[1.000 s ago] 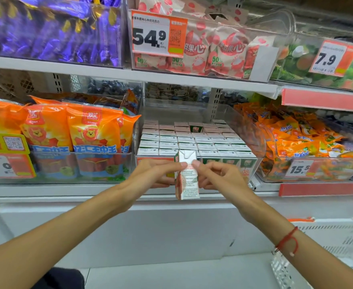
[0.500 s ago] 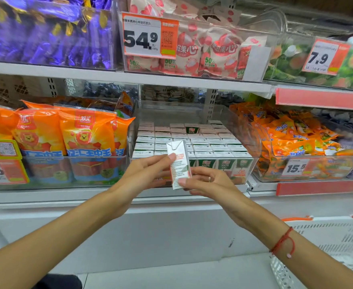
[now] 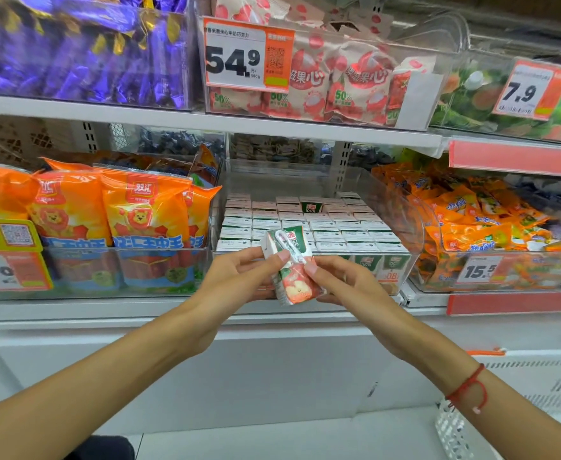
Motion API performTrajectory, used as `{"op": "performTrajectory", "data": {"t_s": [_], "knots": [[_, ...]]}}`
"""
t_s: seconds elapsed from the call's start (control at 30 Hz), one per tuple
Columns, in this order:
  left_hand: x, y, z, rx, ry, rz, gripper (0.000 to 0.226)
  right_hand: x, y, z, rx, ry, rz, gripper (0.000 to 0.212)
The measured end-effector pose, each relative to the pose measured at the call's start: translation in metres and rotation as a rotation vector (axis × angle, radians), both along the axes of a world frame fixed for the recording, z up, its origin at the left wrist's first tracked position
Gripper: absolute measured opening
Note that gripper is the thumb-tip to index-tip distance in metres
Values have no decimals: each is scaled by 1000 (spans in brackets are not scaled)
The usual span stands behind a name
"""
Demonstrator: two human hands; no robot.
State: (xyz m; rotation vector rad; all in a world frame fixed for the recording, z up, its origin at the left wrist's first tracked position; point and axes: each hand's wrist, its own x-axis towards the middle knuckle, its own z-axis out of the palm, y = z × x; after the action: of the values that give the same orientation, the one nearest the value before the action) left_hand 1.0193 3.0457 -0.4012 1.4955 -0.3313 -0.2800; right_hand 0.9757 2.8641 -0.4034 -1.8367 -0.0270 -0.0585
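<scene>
Both hands on one small juice carton (straw side up): left hand pinches its left edge, right hand pinches its right, in front of the clear bin's front wall.

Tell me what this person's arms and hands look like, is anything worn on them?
Both arms are bare to the frame's edge, no sleeves in view. The left hand and right hand wear no gloves; the nails look plain. A thin red string bracelet circles the right wrist. No watch shows.
</scene>
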Motion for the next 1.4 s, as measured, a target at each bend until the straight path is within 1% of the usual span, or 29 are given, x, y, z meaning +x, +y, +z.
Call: {"op": "performTrajectory", "data": {"t_s": [0.1,0.2,0.33,0.47,0.57,0.63,0.73,0.83,0.9,0.93,1.0,1.03,1.07,1.13,1.17,1.2,1.3,1.4], "knots": [[0,-1,0,-14,4,-14,30,-2,0,4,68,20,73,23],[2,0,0,-21,15,-21,28,-4,2,5,102,32,95,24],[5,1,-2,7,30,-50,30,-5,-1,5,91,41,98,27],[7,1,-5,12,28,-60,23,-6,-3,5,105,51,95,33],[6,-1,-5,-2,30,-76,25,-6,-1,4,130,9,31,36],[2,-2,-4,10,4,-68,22,-6,3,3,59,-67,-96,43],[-3,-7,-5,62,-30,-57,21,-5,11,-1,-221,-265,-289,51],[-4,-13,-8,83,3,-37,15,-8,19,-5,-449,-402,-305,55],[-3,-12,-9,82,54,0,16,-8,21,-7,-512,-404,-236,54],[-3,-11,-9,89,72,11,18,-7,21,-6,-471,-369,-188,50],[0,-7,-7,114,70,5,22,-6,16,1,-227,-262,-83,32],[0,-6,-5,116,53,-5,25,-6,13,4,-100,-209,-40,24],[1,-5,-3,108,30,-10,30,-6,9,6,-14,-169,-15,19],[1,-4,0,77,-55,3,36,-5,3,6,66,-127,12,18],[1,-3,2,82,-133,14,38,-4,1,6,86,-115,21,19],[0,-2,3,112,-222,22,41,-4,0,7,95,-106,29,21],[-3,-1,3,248,-479,58,54,-6,1,11,123,-114,30,38],[-7,-3,-2,357,-686,113,56,-9,2,14,154,-164,-18,48]]}}
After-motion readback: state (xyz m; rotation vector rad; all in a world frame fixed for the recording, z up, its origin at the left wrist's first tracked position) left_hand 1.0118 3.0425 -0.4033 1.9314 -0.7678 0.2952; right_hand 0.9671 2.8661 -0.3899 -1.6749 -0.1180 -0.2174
